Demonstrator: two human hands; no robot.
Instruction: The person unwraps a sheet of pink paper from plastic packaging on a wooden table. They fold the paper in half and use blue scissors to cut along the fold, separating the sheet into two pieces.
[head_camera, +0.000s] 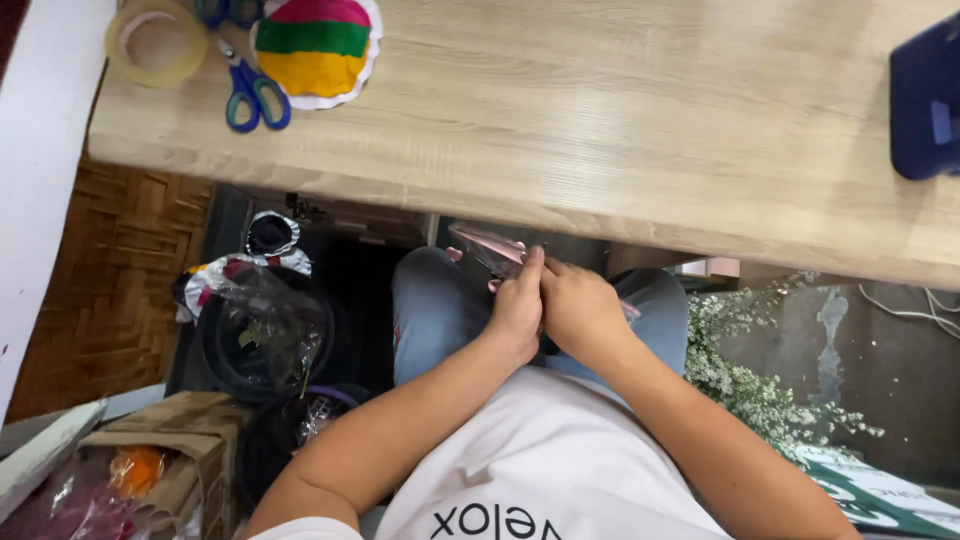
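Both hands down in my lap, below the table edge. Left hand (517, 305) and right hand (580, 312) pressed side by side, fingers curled, pinching a piece of clear crinkly wrap (487, 250) with a pinkish tint. The wrap sticks out past my fingertips toward the underside of the table, above my jeans (430, 310). What sits inside the wrap, I cannot tell; my hands cover it.

On the wooden table (620, 120), far corner to my left: roll of tape (156, 42), blue-handled scissors (252, 95), a round piece striped red, green and yellow (316, 45). A dark blue object (926, 100) at the right edge.

On the floor to my left, a black bucket (262, 345) with plastic scraps, and a cardboard box (175, 450). To my right, a bunch of small white flowers (750, 370).
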